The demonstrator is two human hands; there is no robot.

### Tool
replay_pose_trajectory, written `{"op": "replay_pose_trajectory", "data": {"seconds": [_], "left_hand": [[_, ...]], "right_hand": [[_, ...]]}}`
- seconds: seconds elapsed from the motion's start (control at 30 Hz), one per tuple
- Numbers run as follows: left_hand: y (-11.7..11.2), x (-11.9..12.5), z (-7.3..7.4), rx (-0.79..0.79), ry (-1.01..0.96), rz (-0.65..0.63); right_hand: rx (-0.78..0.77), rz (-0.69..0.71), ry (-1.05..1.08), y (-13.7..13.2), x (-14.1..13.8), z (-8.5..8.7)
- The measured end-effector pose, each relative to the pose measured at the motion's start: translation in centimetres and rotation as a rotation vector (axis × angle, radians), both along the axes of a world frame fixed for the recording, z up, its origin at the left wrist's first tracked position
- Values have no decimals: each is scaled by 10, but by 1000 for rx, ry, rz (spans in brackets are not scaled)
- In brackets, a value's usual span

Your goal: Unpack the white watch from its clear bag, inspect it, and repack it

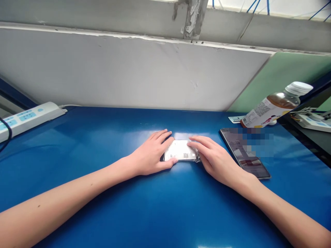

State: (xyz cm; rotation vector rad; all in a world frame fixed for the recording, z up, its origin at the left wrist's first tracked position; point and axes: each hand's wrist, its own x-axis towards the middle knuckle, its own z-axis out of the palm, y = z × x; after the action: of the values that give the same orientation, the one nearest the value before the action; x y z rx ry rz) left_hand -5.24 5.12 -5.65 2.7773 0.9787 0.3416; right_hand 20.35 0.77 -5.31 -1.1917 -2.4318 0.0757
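A small flat white rectangular pack lies on the blue table in front of me. It has small dark printed marks and seems to be in clear plastic, crinkled at its right end. My left hand holds the pack's left end, thumb at the near edge and index finger at the far corner, other fingers stretched out on the table side. My right hand curves around the right end, with fingertips resting on the top right part. Its thumb is mostly hidden.
Right of my right hand lies a phone with its screen lit, partly blurred out. Behind it a bottle with a white cap stands by a small card. A white power strip is at the left, another far right. A grey panel backs the blue table.
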Motion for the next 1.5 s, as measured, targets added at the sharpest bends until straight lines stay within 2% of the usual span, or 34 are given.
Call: {"op": "replay_pose_trajectory", "data": {"seconds": [0.27,0.4,0.57,0.93,1.5], "left_hand": [[-1,0,0,1,-2,-1],[-1,0,-1,5,3,1],[0,0,0,18,12,-3],[0,0,-1,19,17,-5],[1,0,0,23,25,-7]], "right_hand": [[60,220,65,-1,-1,2],[43,254,51,-4,-6,5],[57,213,40,-2,-4,5],[90,30,16,3,1,2],[-8,17,2,1,-1,2]]}}
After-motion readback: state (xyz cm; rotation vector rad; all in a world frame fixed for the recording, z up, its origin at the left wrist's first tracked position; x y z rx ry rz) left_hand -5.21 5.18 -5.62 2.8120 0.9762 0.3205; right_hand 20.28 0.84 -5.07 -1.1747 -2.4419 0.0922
